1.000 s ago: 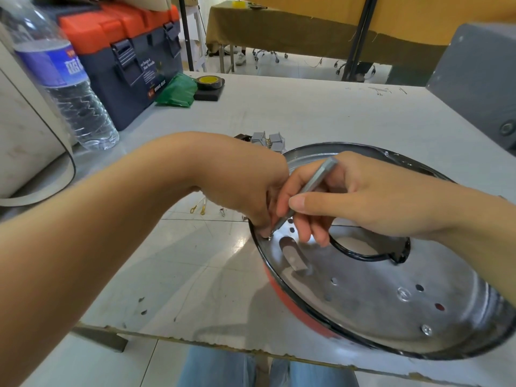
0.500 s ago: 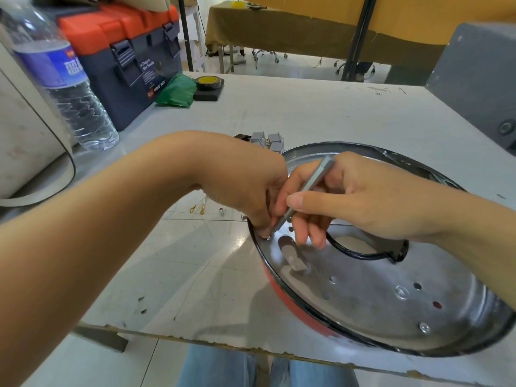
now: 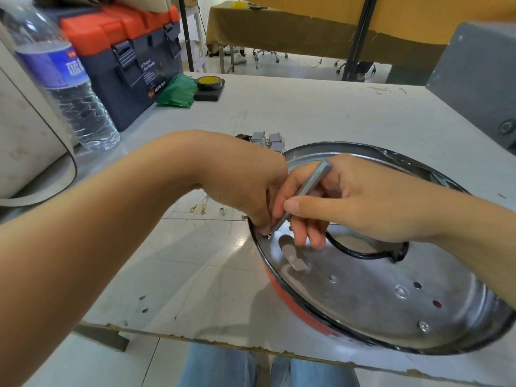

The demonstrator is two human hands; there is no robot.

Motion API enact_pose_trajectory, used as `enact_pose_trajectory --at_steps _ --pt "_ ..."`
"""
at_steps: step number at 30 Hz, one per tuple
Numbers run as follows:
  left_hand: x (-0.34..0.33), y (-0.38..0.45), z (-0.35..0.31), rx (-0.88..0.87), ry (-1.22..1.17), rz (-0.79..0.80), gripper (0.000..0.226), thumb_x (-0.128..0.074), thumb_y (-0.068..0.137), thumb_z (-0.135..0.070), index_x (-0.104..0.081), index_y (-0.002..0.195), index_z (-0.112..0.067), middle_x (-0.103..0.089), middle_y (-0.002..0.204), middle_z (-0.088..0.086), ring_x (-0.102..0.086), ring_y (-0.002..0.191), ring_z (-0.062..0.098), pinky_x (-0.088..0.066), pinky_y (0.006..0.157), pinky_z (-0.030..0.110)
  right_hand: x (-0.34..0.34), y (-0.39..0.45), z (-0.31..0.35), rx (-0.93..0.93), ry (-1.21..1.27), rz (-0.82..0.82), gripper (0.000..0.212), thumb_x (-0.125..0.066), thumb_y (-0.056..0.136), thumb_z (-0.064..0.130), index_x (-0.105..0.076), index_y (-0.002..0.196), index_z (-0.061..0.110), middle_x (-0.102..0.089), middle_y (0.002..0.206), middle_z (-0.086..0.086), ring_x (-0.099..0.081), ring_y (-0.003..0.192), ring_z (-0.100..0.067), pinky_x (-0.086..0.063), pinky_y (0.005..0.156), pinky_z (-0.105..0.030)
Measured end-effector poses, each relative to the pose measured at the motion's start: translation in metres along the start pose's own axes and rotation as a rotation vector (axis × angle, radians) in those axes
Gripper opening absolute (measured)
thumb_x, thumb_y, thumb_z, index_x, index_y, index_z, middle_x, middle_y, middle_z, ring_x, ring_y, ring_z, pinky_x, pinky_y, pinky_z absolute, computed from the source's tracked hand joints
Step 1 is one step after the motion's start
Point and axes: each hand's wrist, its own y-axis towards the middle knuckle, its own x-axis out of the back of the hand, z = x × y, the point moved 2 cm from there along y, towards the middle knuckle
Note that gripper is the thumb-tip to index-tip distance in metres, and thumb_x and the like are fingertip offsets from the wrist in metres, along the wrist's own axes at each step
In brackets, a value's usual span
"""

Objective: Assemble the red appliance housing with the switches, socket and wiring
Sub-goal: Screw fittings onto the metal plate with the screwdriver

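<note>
The red appliance housing (image 3: 296,305) lies tilted at the table's front right, its silver metal base plate (image 3: 371,289) with several holes facing up. My right hand (image 3: 349,202) pinches a grey screwdriver bit (image 3: 304,191) between thumb and fingers, its tip on a small screw (image 3: 268,236) at the plate's left rim. My left hand (image 3: 248,182) curls down over that rim, fingertips pinching at the screw. Grey switches (image 3: 269,139) lie just behind my left wrist. Yellow ring-terminal wires (image 3: 199,208) and a loose screw (image 3: 222,210) lie on the table under my left hand.
A water bottle (image 3: 69,88) stands at the left, beside an orange-and-blue toolbox (image 3: 131,60). A green bag (image 3: 177,92) and a tape roll (image 3: 209,82) lie behind. A grey box (image 3: 480,79) sits at the right. The table's front edge (image 3: 195,337) is close to my legs.
My right hand has turned the bit slightly on the screw. Both hands and the housing stay in nearly the same place.
</note>
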Motion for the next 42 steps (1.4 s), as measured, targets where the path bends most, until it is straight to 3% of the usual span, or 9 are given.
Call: enact_pose_trajectory --at_steps 5,11,16,22,28,30,33,39,42 --pt "-0.004 -0.011 0.008 -0.126 -0.065 -0.022 0.016 -0.064 0.082 -0.028 -0.071 0.096 -0.029 -0.068 0.103 -0.007 -0.063 0.093 0.014 -0.049 0.087 0.041 -0.001 0.001 0.002 0.0 -0.021 0.008 0.015 -0.049 0.095 0.01 -0.063 0.093 0.006 -0.068 0.065 -0.007 -0.06 0.056 -0.015 -0.054 0.064 -0.024" --pt "-0.025 -0.034 0.028 -0.182 -0.194 -0.412 0.026 -0.051 0.085 -0.043 -0.066 0.105 -0.038 -0.043 0.136 -0.023 -0.036 0.126 -0.004 -0.032 0.108 0.035 0.0 0.003 0.002 0.006 -0.032 -0.019 0.007 -0.051 0.094 0.007 -0.056 0.09 0.007 -0.069 0.066 -0.01 -0.06 0.053 -0.014 -0.053 0.057 -0.021" --pt "-0.054 -0.031 0.035 -0.125 -0.401 -0.549 0.034 -0.044 0.086 -0.04 -0.059 0.116 -0.041 -0.021 0.152 -0.02 -0.019 0.138 -0.006 -0.022 0.116 0.035 0.011 0.006 0.013 0.059 -0.151 -0.033 0.004 -0.067 0.083 0.01 -0.07 0.082 0.012 -0.068 0.066 -0.004 -0.059 0.055 -0.006 -0.052 0.058 -0.019" --pt "-0.071 -0.013 0.023 -0.168 -0.727 -0.71 0.031 -0.045 0.078 -0.035 -0.062 0.103 -0.03 -0.05 0.136 0.0 -0.039 0.132 0.015 -0.031 0.109 0.047 0.018 0.015 0.032 0.047 -0.405 0.037 0.005 -0.075 0.077 0.013 -0.075 0.081 0.016 -0.071 0.064 0.007 -0.066 0.056 -0.001 -0.048 0.053 -0.009" --pt "-0.088 -0.005 0.015 -0.136 -1.004 -0.806 0.026 -0.041 0.086 -0.024 -0.059 0.091 -0.043 -0.065 0.079 -0.025 -0.059 0.074 -0.01 -0.047 0.066 0.006 0.013 0.021 0.039 0.049 -0.549 0.039 0.011 -0.071 0.082 0.021 -0.07 0.073 0.015 -0.068 0.056 0.004 -0.065 0.049 -0.005 -0.05 0.053 -0.012" --pt "-0.087 -0.006 0.013 -0.152 -0.998 -0.821 0.029 -0.04 0.088 -0.023 -0.061 0.093 -0.042 -0.067 0.084 -0.023 -0.06 0.08 -0.005 -0.05 0.072 0.012 0.011 0.022 0.039 0.029 -0.583 0.022 0.023 -0.067 0.085 0.03 -0.065 0.065 0.017 -0.064 0.047 0.005 -0.059 0.041 -0.003 -0.044 0.048 -0.008" --pt "-0.084 -0.007 0.014 -0.2 -0.97 -0.82 0.027 -0.039 0.089 -0.019 -0.064 0.096 -0.028 -0.068 0.096 -0.002 -0.06 0.094 0.023 -0.047 0.082 0.047 0.01 0.023 0.039 0.033 -0.666 -0.005 0.031 -0.061 0.087 0.04 -0.067 0.068 0.017 -0.06 0.04 0.006 -0.052 0.037 0.001 -0.039 0.049 -0.005" --pt "-0.087 -0.001 0.02 -0.209 -0.985 -0.832 0.025 -0.037 0.087 -0.019 -0.06 0.085 -0.03 -0.061 0.086 0.009 -0.053 0.084 0.034 -0.043 0.074 0.056 0.01 0.023 0.045 0.035 -0.797 0.054 0.02 -0.063 0.081 0.046 -0.058 0.074 0.029 -0.06 0.058 0.015 -0.051 0.062 0.01 -0.038 0.058 -0.007" --pt "-0.09 0.002 0.022 -0.217 -0.999 -0.842 0.025 -0.037 0.086 -0.02 -0.059 0.081 -0.032 -0.057 0.077 -0.004 -0.049 0.074 0.022 -0.038 0.068 0.049 0.013 0.022 0.048 0.022 -0.815 0.091 0.017 -0.068 0.081 0.034 -0.053 0.074 0.031 -0.055 0.063 0.017 -0.05 0.065 0.004 -0.039 0.059 -0.015"
